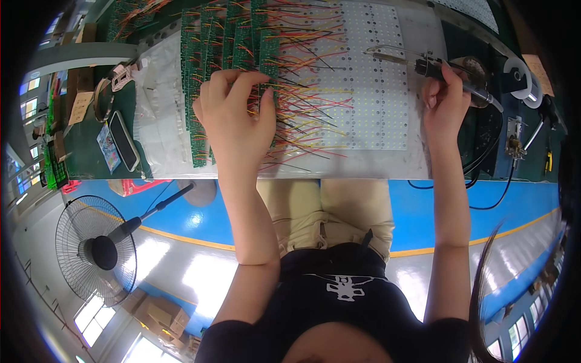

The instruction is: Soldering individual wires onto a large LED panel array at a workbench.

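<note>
The person's left hand (236,112) is over the green circuit strips (196,130), fingers curled, thumb tip and forefinger tip close with a narrow gap showing; whether anything is gripped there, I cannot tell. The right hand (446,103) is closed around the handle of a soldering iron (428,68), whose tip points left above the white dotted panel (387,115). The strips lie side by side left of the panel's exposed part, with red, yellow and black wires (311,112) extending rightward across it. Further out: a phone (123,141) at left, a white reel (516,78) at right, and a floor fan (103,253) beyond the bench (85,160).
</note>
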`<state>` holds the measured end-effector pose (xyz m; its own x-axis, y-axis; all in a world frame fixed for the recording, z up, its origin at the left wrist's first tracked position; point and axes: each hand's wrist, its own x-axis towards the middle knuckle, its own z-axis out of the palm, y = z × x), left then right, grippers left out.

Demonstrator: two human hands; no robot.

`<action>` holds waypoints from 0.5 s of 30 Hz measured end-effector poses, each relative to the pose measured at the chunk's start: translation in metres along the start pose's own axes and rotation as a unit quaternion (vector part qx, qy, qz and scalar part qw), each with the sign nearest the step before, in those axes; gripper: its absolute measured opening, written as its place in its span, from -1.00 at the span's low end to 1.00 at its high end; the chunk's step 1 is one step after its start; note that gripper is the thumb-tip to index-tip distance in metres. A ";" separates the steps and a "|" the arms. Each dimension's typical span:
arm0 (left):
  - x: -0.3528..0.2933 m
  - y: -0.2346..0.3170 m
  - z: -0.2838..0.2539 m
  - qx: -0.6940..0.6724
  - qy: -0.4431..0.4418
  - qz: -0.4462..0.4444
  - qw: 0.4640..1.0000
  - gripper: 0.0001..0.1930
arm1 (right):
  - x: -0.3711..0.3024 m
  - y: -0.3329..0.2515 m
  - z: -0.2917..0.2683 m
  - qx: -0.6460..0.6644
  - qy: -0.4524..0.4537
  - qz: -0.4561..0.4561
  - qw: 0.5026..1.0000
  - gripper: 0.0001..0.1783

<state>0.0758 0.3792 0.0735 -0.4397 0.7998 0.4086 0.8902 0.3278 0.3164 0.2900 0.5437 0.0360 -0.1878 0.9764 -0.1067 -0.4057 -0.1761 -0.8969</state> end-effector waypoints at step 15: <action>0.001 -0.001 0.002 0.014 -0.065 0.028 0.997 -0.82 | -0.003 0.005 -0.003 0.038 0.016 -0.007 0.999 -0.85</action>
<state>0.0748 0.3811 0.0722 -0.3713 0.8752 0.3101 0.9167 0.2925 0.2722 0.2909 0.5406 0.0303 -0.1537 0.9820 -0.1094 -0.4745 -0.1704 -0.8636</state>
